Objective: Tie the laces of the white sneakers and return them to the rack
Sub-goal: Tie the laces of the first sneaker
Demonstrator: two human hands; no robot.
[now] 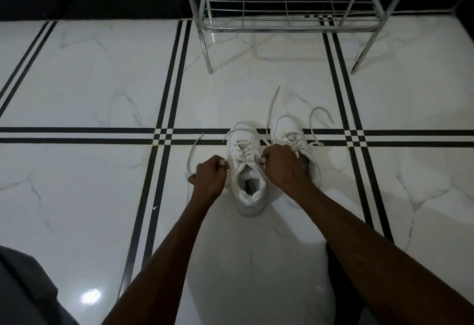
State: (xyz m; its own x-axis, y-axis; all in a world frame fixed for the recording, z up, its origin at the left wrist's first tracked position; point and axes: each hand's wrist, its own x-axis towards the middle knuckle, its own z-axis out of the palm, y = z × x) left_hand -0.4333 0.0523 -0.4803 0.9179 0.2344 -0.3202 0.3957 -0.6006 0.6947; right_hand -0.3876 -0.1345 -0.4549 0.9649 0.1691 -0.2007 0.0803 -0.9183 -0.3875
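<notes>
Two white sneakers stand side by side on the tiled floor, toes pointing away from me. The left sneaker (247,170) is between my hands, its opening facing up. My left hand (210,174) is closed on one lace end at the shoe's left side, with the loose tail (193,153) curving away to the left. My right hand (282,164) pinches the other lace end at the shoe's right side, and partly covers the right sneaker (289,129). That shoe's laces (318,117) lie loose and untied on the floor.
A chrome wire shoe rack (284,9) stands against the wall straight ahead, its bottom shelf bare. Glossy white marble floor with black stripe lines (77,135) surrounds the shoes. A dark-clothed knee (25,288) shows at the lower left.
</notes>
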